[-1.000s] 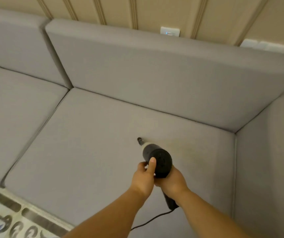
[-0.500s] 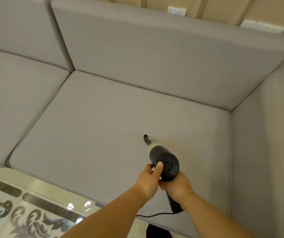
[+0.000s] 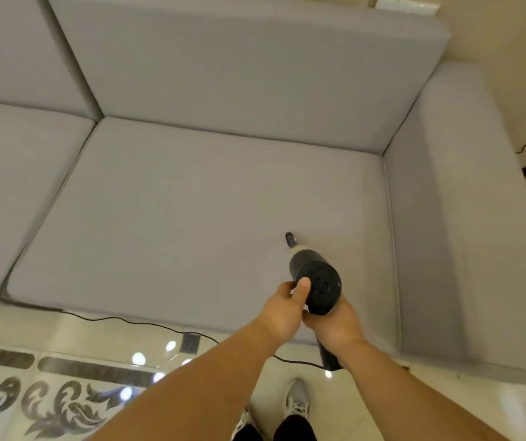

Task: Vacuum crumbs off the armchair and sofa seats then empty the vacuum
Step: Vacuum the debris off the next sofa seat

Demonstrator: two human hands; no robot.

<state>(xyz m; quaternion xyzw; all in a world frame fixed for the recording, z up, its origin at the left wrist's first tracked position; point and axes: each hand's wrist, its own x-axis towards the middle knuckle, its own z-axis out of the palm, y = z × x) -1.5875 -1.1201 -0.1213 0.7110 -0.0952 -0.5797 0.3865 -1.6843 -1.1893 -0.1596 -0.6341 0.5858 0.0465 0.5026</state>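
A small black handheld vacuum point(image 3: 314, 281) points down at the right seat cushion point(image 3: 191, 211) of a grey sofa, with its thin nozzle tip point(image 3: 289, 238) touching the fabric. My right hand point(image 3: 335, 326) is wrapped around the vacuum's handle below the round rear cap. Beside it, my left hand point(image 3: 284, 310) steadies the body, thumb resting on the cap's edge. No crumbs show on the cushion.
The sofa's right armrest point(image 3: 465, 218) rises close to the vacuum, the back cushion point(image 3: 239, 65) behind. A second seat cushion point(image 3: 10, 173) lies to the left. The black power cord point(image 3: 134, 321) trails over the patterned tile floor point(image 3: 64, 393). My shoes point(image 3: 298, 401) stand at the sofa's front edge.
The view has dropped and pulled back, so the floor, cord and my shoes now show. Both hands keep hold of the vacuum, and its nozzle sits nearer the cushion's front right.
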